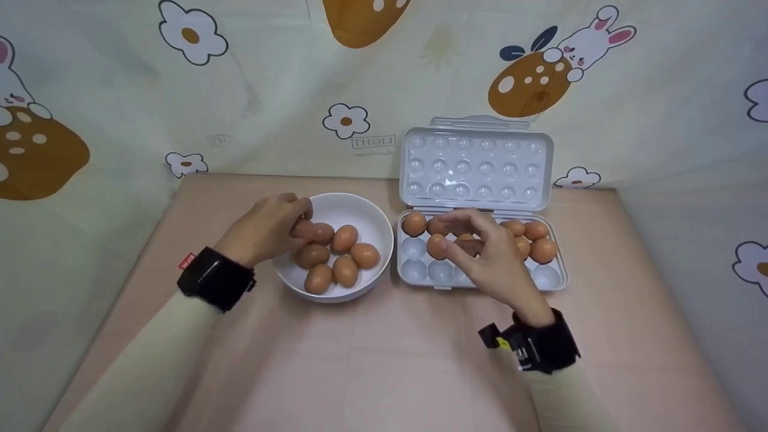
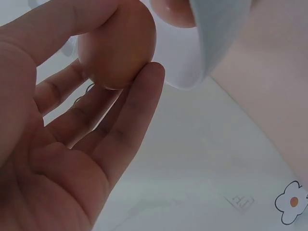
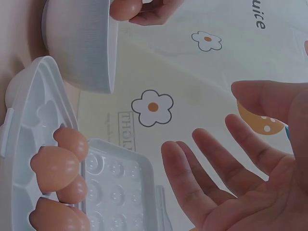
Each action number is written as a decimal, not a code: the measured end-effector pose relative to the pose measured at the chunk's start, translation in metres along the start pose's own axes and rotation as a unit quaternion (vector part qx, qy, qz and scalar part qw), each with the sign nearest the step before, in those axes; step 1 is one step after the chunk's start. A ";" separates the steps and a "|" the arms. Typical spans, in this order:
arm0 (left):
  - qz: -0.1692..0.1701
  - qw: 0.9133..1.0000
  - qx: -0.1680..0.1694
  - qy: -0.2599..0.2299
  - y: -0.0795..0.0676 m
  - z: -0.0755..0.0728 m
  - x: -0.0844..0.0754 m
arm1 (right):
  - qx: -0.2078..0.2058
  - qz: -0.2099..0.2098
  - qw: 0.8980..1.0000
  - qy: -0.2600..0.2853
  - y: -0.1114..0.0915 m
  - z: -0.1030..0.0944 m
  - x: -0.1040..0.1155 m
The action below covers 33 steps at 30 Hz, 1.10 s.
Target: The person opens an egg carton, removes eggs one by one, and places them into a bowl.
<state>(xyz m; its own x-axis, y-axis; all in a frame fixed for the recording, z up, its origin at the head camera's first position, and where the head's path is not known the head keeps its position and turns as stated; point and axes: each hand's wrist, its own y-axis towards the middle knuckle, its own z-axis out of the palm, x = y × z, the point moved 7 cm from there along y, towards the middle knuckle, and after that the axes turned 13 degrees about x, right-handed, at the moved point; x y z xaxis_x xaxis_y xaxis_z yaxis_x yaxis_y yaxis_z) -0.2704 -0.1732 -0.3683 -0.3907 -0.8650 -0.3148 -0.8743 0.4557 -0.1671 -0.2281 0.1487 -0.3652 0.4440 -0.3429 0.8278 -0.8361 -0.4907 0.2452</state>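
Over the left side of a white bowl [image 1: 354, 207], my left hand [image 1: 261, 231] pinches a brown egg [image 2: 118, 45] between thumb and fingertips. Several other brown eggs [image 1: 364, 256] lie in the bowl. To the bowl's right stands a pale plastic egg box [image 1: 441, 272], its lid raised, with eggs [image 1: 544, 251] in some of its cups. Above the box is my right hand [image 1: 492, 255], its fingers relaxed and apart, covering part of the box. In the right wrist view nothing lies between that hand's fingers [image 3: 175, 163].
The dimpled lid [image 1: 477, 168] leans back near the patterned backdrop [image 1: 270, 90]. Bowl and box stand side by side on a pinkish table [image 1: 372, 366]. Black straps [image 1: 219, 279] are worn around both wrists.
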 end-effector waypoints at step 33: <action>-0.014 0.991 0.047 0.122 0.011 0.022 -0.005 | 0.005 0.000 1.000 -0.003 0.000 0.001 -0.002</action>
<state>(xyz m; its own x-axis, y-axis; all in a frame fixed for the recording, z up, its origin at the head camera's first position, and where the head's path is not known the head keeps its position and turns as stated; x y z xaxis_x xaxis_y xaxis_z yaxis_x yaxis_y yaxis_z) -0.2715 -0.1593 -0.3892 -0.4348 -0.8973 -0.0757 -0.8593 0.4386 -0.2632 -0.2287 0.1487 -0.3667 0.4450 -0.3474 0.8254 -0.8334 -0.4979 0.2398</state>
